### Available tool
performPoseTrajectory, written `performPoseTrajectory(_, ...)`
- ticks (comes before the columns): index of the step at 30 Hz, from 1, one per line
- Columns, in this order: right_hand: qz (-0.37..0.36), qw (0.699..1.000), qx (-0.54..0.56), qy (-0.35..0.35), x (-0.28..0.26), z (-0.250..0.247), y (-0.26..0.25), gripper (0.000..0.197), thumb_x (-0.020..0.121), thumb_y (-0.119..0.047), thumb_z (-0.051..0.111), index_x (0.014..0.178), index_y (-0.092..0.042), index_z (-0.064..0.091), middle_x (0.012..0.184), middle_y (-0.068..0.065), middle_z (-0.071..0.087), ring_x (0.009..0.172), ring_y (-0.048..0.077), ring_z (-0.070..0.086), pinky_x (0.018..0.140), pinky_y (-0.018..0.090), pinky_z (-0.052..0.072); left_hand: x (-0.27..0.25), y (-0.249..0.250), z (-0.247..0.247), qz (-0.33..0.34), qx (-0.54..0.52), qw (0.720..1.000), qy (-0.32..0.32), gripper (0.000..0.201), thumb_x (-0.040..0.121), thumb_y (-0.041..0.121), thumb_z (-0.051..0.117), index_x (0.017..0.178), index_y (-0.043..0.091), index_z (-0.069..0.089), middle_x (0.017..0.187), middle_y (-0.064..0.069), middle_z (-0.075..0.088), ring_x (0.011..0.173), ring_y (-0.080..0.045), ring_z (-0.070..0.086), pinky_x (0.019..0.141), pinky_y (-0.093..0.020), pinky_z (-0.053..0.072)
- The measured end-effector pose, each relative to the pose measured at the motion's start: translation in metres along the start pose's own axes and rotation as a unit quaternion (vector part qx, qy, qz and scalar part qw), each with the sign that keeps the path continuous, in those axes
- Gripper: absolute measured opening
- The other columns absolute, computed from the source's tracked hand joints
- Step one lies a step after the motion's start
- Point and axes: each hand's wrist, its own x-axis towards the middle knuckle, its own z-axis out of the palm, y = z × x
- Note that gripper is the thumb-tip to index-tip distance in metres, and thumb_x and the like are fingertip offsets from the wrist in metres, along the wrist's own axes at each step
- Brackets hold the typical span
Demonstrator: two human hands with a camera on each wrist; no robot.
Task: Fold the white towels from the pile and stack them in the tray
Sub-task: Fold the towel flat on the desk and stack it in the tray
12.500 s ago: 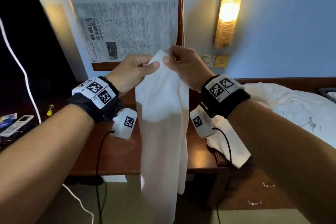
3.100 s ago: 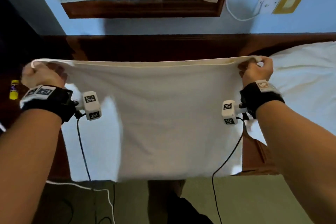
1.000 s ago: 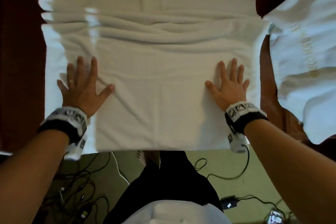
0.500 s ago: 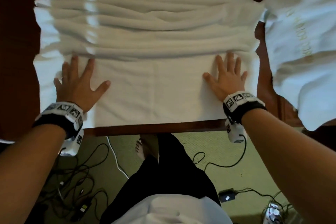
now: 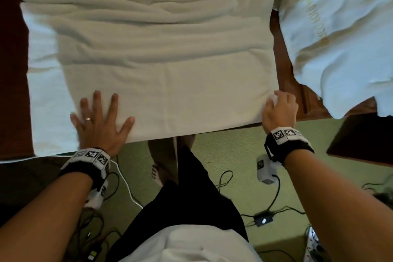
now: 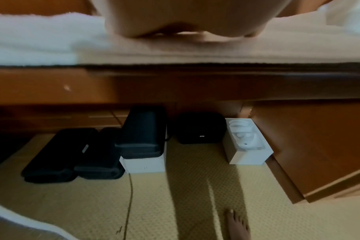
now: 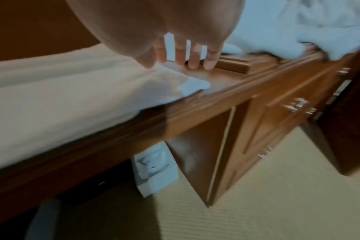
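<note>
A white towel (image 5: 159, 66) lies spread on the wooden desk (image 5: 282, 83), rumpled into ridges across its far half and smooth near me. Its near edge reaches just past the desk's front. My left hand (image 5: 100, 121) presses flat on the near-left part, fingers spread; the left wrist view shows only the heel of that hand (image 6: 185, 19) on the cloth. My right hand (image 5: 279, 110) is at the near-right corner. In the right wrist view its fingers (image 7: 193, 58) point down at the towel's right edge while the corner (image 7: 195, 84) lies flat.
A pile of white towels (image 5: 340, 38) with gold lettering hangs over the desk's right end. Drawers with metal handles (image 7: 298, 105) are below it. Black cases (image 6: 142, 133) and a white box (image 6: 247, 142) stand under the desk. Cables (image 5: 272, 198) cross the carpet by my feet.
Both hands have slid back toward me along the towel. The right hand has gone from lying flat on the cloth to the near-right corner, its fingers now bent downward.
</note>
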Motion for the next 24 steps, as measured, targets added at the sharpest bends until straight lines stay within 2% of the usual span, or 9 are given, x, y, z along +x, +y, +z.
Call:
performPoseTrajectory(4,0.095,0.995,-0.037,-0.018,-0.009,0.001,0.029,0.032,0.096,-0.020,0.048,0.124,-0.006,0.057,0.130,0.021,0.048,0.115,0.042,0.046,0.098,0.045,0.037,0.004,0.003,0.010,-0.026,0.019,0.999,0.010,0.089,0.083,0.085,0.007,0.160,0.039,0.001,0.169,-0.003,-0.012,0.154,-0.037,-0.009,0.117,-0.067,-0.002)
performPoseTrajectory(9,0.187,0.981,0.043,-0.027,-0.008,-0.016,0.022,0.031,0.093,-0.026,0.057,0.116,-0.005,0.061,0.122,0.015,0.057,0.112,0.032,0.053,0.087,0.034,0.040,0.004,-0.002,0.011,-0.004,0.012,1.000,0.027,0.090,0.084,0.085,0.010,0.160,0.037,0.008,0.170,-0.007,-0.004,0.153,-0.041,-0.003,0.116,-0.069,0.002)
performPoseTrajectory(12,0.201,0.969,0.138,0.049,-0.003,-0.037,-0.003,0.018,0.088,-0.020,0.054,0.097,-0.007,0.061,0.096,0.004,0.058,0.082,0.020,0.053,0.072,0.031,0.043,0.003,0.001,0.010,-0.007,0.011,0.999,0.029,0.090,0.084,0.086,0.009,0.160,0.037,0.009,0.170,-0.006,-0.004,0.153,-0.040,-0.002,0.116,-0.069,0.001)
performPoseTrajectory(14,0.146,0.960,0.202,0.125,-0.001,-0.045,-0.029,0.009,0.084,-0.020,0.054,0.083,-0.011,0.055,0.086,0.004,0.056,0.075,0.020,0.048,0.072,0.037,0.044,0.003,0.001,0.010,-0.005,0.012,0.999,0.037,0.090,0.084,0.085,0.010,0.160,0.036,0.011,0.170,-0.006,-0.003,0.153,-0.042,0.000,0.116,-0.069,0.002)
performPoseTrajectory(16,0.054,0.961,0.239,0.128,-0.004,-0.041,-0.062,0.008,0.085,-0.019,0.058,0.083,-0.015,0.052,0.083,0.005,0.058,0.075,0.019,0.050,0.069,0.032,0.043,0.002,0.002,0.009,-0.007,0.013,0.999,0.036,0.091,0.084,0.085,0.010,0.160,0.036,0.011,0.170,-0.006,-0.003,0.153,-0.042,0.000,0.116,-0.069,0.002)
performPoseTrajectory(17,-0.006,0.960,0.262,0.095,-0.008,-0.035,-0.079,0.008,0.088,-0.019,0.060,0.085,-0.016,0.053,0.083,0.003,0.058,0.075,0.018,0.051,0.068,0.030,0.043,0.002,0.002,0.009,-0.010,0.014,0.999,0.033,0.091,0.083,0.086,0.008,0.160,0.037,0.009,0.170,-0.006,-0.005,0.153,-0.041,-0.002,0.116,-0.068,0.001)
performPoseTrajectory(19,-0.129,0.947,0.294,-0.027,-0.022,-0.021,-0.112,0.006,0.092,-0.021,0.061,0.092,-0.016,0.058,0.086,-0.001,0.061,0.078,0.014,0.056,0.070,0.028,0.045,0.002,0.002,0.008,-0.012,0.012,0.999,0.033,0.092,0.083,0.086,0.006,0.160,0.037,0.007,0.170,-0.004,-0.007,0.154,-0.039,-0.004,0.117,-0.067,0.000)
performPoseTrajectory(21,-0.229,0.936,0.234,-0.131,-0.039,-0.002,-0.123,0.015,0.095,-0.025,0.060,0.096,-0.010,0.065,0.090,0.001,0.066,0.084,0.016,0.059,0.075,0.028,0.044,0.002,0.002,0.007,-0.012,0.006,0.999,0.037,0.091,0.083,0.086,0.007,0.160,0.038,0.007,0.169,-0.003,-0.008,0.154,-0.038,-0.005,0.117,-0.066,-0.001)
performPoseTrajectory(24,-0.304,0.941,0.077,-0.125,-0.051,0.020,-0.084,0.023,0.096,-0.027,0.054,0.093,-0.008,0.066,0.099,0.007,0.067,0.091,0.028,0.059,0.079,0.041,0.048,0.001,0.002,0.007,-0.013,0.003,0.999,0.034,0.089,0.084,0.085,0.006,0.160,0.038,0.005,0.169,-0.003,-0.009,0.154,-0.037,-0.006,0.117,-0.066,-0.002)
